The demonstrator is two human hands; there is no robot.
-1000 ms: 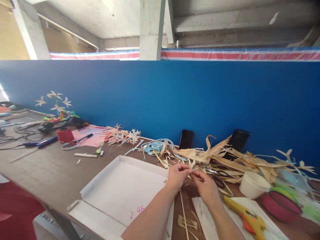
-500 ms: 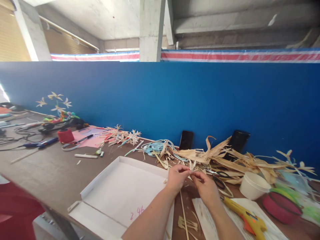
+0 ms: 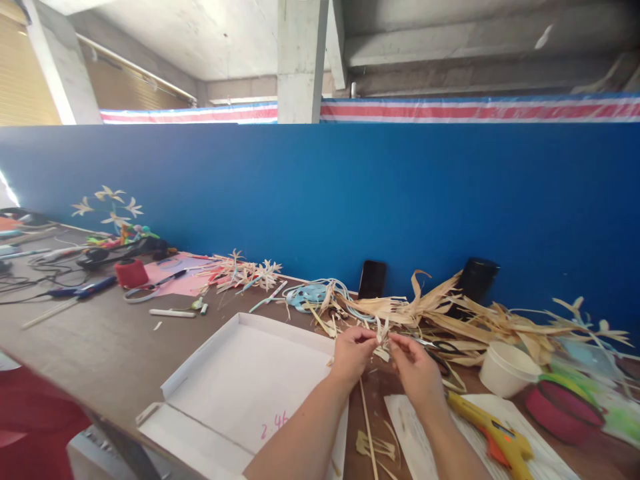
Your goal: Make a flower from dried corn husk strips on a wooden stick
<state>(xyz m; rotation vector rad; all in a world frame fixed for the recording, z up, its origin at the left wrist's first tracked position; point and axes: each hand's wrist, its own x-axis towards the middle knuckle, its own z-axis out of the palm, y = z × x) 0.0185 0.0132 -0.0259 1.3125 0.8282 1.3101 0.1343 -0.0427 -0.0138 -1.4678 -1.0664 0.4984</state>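
My left hand (image 3: 353,355) and my right hand (image 3: 419,373) meet over the table's near edge, both pinched on a small dried-husk flower (image 3: 383,332) at the top of a thin wooden stick (image 3: 369,427). The stick runs down between my forearms towards me. Pale petals stick up from between my fingertips. A pile of dried corn husks (image 3: 450,313) lies just behind my hands, with black-handled scissors (image 3: 439,357) under its near edge.
An open white cardboard box (image 3: 240,387) lies to the left. A yellow glue gun (image 3: 493,433) rests on white paper at the right, near a white cup (image 3: 505,370) and red and green spools (image 3: 563,407). Two black phones (image 3: 373,280) lean on the blue partition. Finished husk flowers (image 3: 247,272) and tools lie further left.
My right hand has lifted a little and turned, and the husk flower stands slightly higher between my fingertips. My left hand has hardly moved.
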